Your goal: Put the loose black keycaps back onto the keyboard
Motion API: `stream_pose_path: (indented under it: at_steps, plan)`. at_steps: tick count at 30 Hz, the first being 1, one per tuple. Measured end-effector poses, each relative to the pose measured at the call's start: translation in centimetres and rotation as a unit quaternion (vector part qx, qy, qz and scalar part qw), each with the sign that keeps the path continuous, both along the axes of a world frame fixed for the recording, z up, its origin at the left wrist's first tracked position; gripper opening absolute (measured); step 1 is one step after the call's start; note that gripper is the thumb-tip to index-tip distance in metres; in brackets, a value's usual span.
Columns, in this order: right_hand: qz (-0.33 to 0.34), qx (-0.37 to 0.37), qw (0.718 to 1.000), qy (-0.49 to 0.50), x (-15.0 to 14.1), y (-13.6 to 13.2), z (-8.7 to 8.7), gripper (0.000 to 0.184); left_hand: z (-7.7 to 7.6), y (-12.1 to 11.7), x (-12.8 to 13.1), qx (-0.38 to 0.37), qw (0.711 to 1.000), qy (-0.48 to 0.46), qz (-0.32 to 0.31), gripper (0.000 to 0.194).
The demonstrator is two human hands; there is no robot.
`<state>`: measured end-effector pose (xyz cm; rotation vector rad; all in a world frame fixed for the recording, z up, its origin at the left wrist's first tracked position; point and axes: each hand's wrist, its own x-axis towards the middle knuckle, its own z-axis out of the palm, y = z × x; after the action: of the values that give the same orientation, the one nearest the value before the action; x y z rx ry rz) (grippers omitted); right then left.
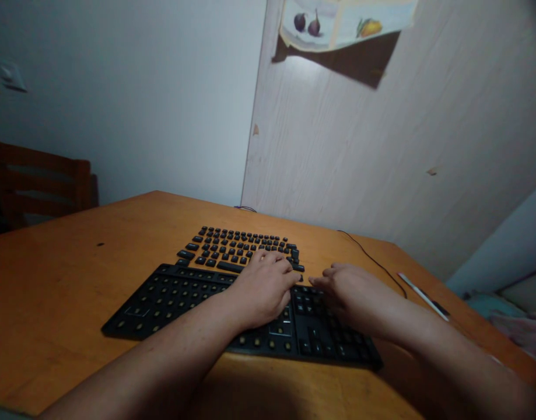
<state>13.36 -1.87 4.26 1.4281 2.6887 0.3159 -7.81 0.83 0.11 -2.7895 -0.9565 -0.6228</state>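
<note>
Orange-brown wood table [119, 245] meets pale walls [171, 105] behind.

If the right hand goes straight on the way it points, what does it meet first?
Probably the small black piece just ahead of the right hand, then the left hand; their relative heights are unclear.

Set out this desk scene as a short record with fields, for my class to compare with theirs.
Surface: wooden table
Keyboard: black; main section without most caps, keys on right section
Loose keycaps: in rows beyond keyboard
Left hand: over keyboard, fingers near loose keycaps
Right hand: over keyboard's right section; grip unclear
Table's right side: thin white stick
Background: wooden chair, fruit picture
</note>
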Motion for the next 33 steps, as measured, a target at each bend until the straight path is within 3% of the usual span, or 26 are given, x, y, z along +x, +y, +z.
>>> stream_pose_path:
  at_steps: [4, 10, 14, 33]
  plan:
    - [-0.007, -0.011, 1.000, 0.017, 0.0, -0.4, 0.8, 0.028, 0.6, 0.5, -0.7, 0.006, 0.999, -0.018, 0.038, 0.023]
    - [0.008, -0.052, 0.997, 0.053, 0.0, 0.2, -0.6, 0.023, 0.7, 0.9, -1.3, 0.019, 0.998, -0.002, 0.059, 0.021]
    - [0.013, -0.059, 0.994, 0.091, 0.3, 0.4, -0.7, 0.022, 0.8, 0.9, -1.4, 0.026, 0.997, 0.015, 0.074, 0.023]
    - [-0.006, -0.085, 0.993, 0.076, 0.2, 0.7, -0.1, 0.023, 0.6, 0.9, -1.4, 0.001, 0.995, 0.043, 0.086, 0.025]
